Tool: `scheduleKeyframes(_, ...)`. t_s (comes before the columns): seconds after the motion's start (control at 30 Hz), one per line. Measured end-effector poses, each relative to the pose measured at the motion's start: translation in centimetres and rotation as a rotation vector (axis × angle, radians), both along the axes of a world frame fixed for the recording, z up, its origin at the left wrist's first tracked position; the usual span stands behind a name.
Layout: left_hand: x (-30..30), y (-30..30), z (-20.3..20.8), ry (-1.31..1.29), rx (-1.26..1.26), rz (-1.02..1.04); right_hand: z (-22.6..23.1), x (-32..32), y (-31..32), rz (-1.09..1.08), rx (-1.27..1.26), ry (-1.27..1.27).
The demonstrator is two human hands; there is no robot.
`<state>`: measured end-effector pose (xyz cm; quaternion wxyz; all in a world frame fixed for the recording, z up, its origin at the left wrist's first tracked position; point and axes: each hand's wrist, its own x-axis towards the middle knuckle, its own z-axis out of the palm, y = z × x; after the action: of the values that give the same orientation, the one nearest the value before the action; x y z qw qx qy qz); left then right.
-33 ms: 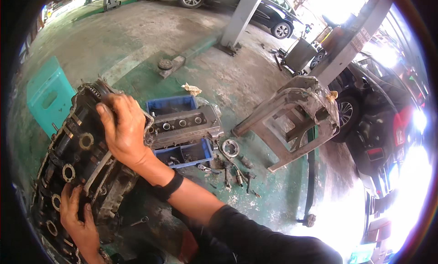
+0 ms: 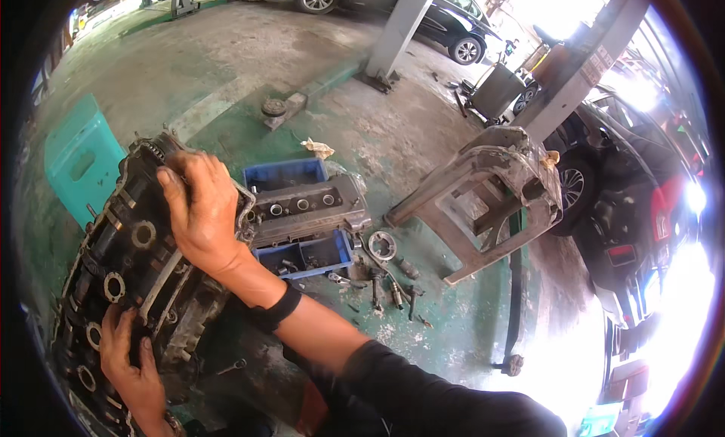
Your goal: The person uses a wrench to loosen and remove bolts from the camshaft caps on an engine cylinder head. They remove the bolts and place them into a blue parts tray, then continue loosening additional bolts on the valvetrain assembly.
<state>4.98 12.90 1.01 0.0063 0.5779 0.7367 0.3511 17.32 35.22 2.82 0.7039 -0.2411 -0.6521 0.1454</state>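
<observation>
"One engine (image 2: 124, 260): where, and gripped?"

"Near left. Right hand (image 2: 202, 214) curls over its far end; left hand (image 2: 134, 370) rests on the near part. Fingertips partly hidden, so can't tell whether the fingers grip."

"How far along?"

"Opened up, I'd judge: grey holed cover (image 2: 317, 214) lies by a blue bin (image 2: 317, 270), small metal parts (image 2: 397, 296) sit loose on the floor (image 2: 453, 316). What's left, can't tell."

One head-worn fisheye looks down at nearby hands (image 2: 205, 216)
</observation>
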Motion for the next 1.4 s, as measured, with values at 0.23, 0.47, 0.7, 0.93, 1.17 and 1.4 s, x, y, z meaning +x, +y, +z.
scheduleKeyframes(0.23,0.1,0.2,-0.2,-0.023,0.029,0.029,0.9,-1.5,0.5,0.015,0.013,0.054)
scheduleKeyframes(0.47,0.1,0.4,-0.5,-0.090,0.033,0.084,1.9,-0.2,-2.4,0.445,-0.207,0.001)
scheduleKeyframes(0.7,0.0,0.4,-0.8,-0.106,0.039,0.094,1.8,3.2,-1.8,0.404,-0.087,-0.479)
scheduleKeyframes(0.93,-0.3,0.4,-1.0,-0.075,0.018,0.115,2.1,5.8,-0.7,0.567,-0.023,-0.726)
scheduleKeyframes(1.17,-0.1,0.2,-0.8,-0.087,-0.014,0.149,1.6,5.8,0.0,0.530,-0.097,-0.575)
scheduleKeyframes(1.4,-0.6,-0.1,-1.1,-0.039,-0.014,0.095,-0.3,7.1,-2.8,0.414,-0.295,-0.638)
